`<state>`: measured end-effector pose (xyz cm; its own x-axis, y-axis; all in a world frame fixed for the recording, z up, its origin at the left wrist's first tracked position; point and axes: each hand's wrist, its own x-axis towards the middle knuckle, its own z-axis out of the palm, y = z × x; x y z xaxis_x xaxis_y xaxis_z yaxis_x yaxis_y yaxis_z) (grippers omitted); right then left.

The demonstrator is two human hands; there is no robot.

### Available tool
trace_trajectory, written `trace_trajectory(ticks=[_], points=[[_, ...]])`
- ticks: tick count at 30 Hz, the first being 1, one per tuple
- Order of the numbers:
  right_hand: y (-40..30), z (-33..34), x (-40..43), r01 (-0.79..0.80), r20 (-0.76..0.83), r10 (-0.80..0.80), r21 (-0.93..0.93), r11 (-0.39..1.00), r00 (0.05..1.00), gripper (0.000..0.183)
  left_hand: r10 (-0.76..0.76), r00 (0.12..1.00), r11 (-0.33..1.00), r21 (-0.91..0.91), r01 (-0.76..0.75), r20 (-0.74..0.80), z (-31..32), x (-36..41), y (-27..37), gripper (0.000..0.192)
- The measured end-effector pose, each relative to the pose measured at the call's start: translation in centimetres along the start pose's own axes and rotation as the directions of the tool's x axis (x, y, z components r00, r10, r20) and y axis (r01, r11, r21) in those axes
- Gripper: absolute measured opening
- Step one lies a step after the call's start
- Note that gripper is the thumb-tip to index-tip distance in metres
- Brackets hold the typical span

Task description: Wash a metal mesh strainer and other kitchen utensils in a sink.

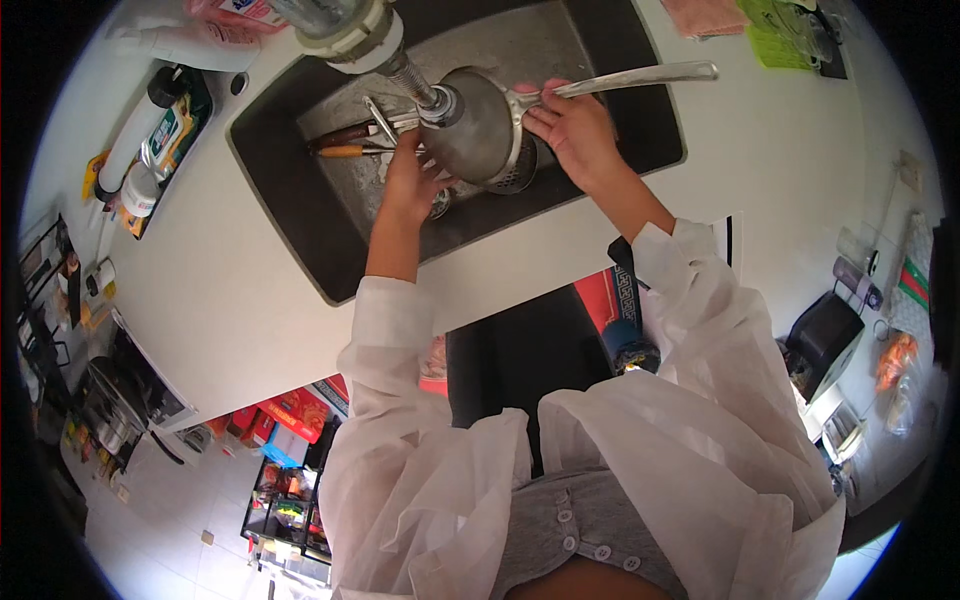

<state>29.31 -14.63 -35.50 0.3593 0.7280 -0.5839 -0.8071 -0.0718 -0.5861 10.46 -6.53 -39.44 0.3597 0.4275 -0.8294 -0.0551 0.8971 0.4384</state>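
A metal ladle (472,135) with a large round bowl is held over the dark sink (277,202), below the faucet's spring neck (409,79). My right hand (574,131) grips it where the long handle meets the bowl; the handle points right. My left hand (412,172) is at the bowl's left side, its fingers partly hidden behind the bowl, so a firm hold cannot be told. Under the bowl shows a perforated metal strainer (517,176). Utensils with a wooden handle (341,151) and a dark brown handle (345,135) lie in the sink at the left.
A tray with bottles and a white jar (140,189) stands on the counter (202,300) at the left. A pink cloth (705,16) and a green mat (776,41) lie at the upper right. A black rice cooker (825,337) is at the far right.
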Motion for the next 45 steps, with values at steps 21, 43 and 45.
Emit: trace_trajectory(ticks=[21, 43, 45], points=[[1.1, 1.4, -0.9, -0.035, 0.041, 0.035, -0.017, 0.999, 0.999, 0.005, -0.039, 0.997, 0.996, -0.078, 0.034, -0.061, -1.2, -0.7, 0.3, 0.042], [-1.1, 0.7, 3.1, -0.016, -0.078, 0.023, 0.086, 0.996, 0.997, 0.005, 0.191, 0.981, 0.981, 0.002, -0.192, 0.035, 2.4, 1.6, 2.0, 0.042], [-1.0, 1.3, 3.5, 0.035, -0.056, -0.031, 0.074, 0.997, 0.998, 0.022, 0.173, 0.985, 0.98, -0.103, -0.172, 0.001, 2.8, 2.1, 1.9, 0.046]])
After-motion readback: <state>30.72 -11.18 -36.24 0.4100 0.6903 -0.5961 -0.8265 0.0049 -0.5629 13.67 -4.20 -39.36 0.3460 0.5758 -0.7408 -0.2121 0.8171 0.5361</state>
